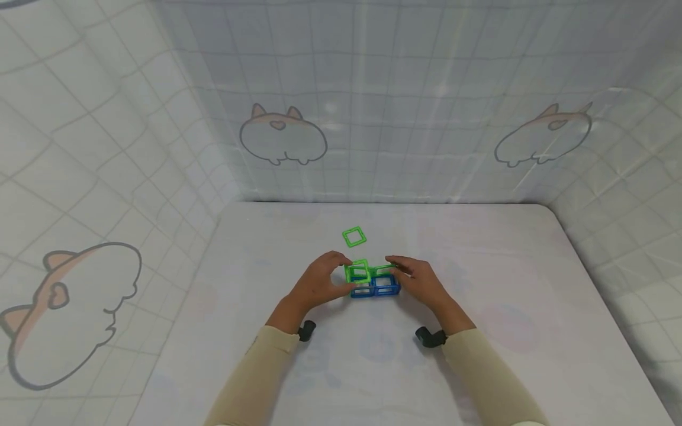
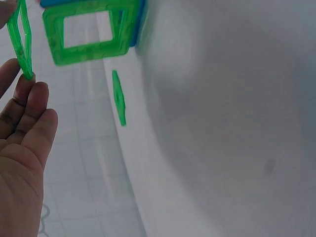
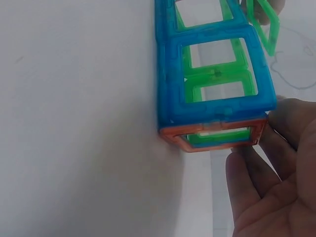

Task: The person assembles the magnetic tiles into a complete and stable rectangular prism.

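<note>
Head view: at frame centre my left hand (image 1: 318, 283) pinches a green square tile (image 1: 357, 271) tilted over the blue box (image 1: 375, 286) – a slip would drop it inside. Left wrist view: fingertips (image 2: 30, 97) grip the tile's corner (thin hold). Right wrist view: straight right-hand fingers (image 3: 264, 170) steady the orange end panel (image 3: 212, 136) – pushing could collapse the walls.

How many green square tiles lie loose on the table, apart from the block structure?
1: a green tile lies flat on the table, beyond the structure. Hands may hide others.
</note>
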The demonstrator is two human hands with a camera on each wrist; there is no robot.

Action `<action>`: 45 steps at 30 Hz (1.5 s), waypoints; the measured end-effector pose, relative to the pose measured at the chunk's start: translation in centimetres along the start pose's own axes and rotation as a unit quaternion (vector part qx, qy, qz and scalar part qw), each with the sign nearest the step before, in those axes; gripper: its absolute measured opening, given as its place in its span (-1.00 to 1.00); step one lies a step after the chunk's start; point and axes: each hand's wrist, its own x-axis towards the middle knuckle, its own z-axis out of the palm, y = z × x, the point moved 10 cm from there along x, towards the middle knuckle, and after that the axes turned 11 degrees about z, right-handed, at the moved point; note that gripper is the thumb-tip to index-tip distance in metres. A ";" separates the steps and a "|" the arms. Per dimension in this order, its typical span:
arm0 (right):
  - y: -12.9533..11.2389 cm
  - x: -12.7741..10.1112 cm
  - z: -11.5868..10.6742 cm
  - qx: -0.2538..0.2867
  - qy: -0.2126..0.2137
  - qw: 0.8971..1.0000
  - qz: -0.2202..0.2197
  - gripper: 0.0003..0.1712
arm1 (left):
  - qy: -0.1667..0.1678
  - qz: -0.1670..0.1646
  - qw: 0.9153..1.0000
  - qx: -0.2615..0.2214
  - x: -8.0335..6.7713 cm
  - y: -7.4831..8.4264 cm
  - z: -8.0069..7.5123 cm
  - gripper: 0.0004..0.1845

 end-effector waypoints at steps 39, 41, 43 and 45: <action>-1.5 1.6 1.8 -0.044 -0.001 0.999 0.010 -0.79 | -0.008 0.042 0.999 0.005 0.1 0.7 2.1 -0.55; -1.4 1.7 1.9 -0.048 0.002 0.999 0.010 -0.79 | -0.008 0.042 0.999 0.004 0.1 0.7 2.1 -0.54; -1.3 1.7 1.9 -0.050 0.004 0.999 0.011 -0.79 | -0.009 0.040 0.999 0.004 0.1 0.7 2.0 -0.52; -1.2 1.8 2.0 -0.050 0.003 0.999 0.011 -0.78 | -0.012 0.036 0.999 0.003 0.1 0.6 2.1 -0.51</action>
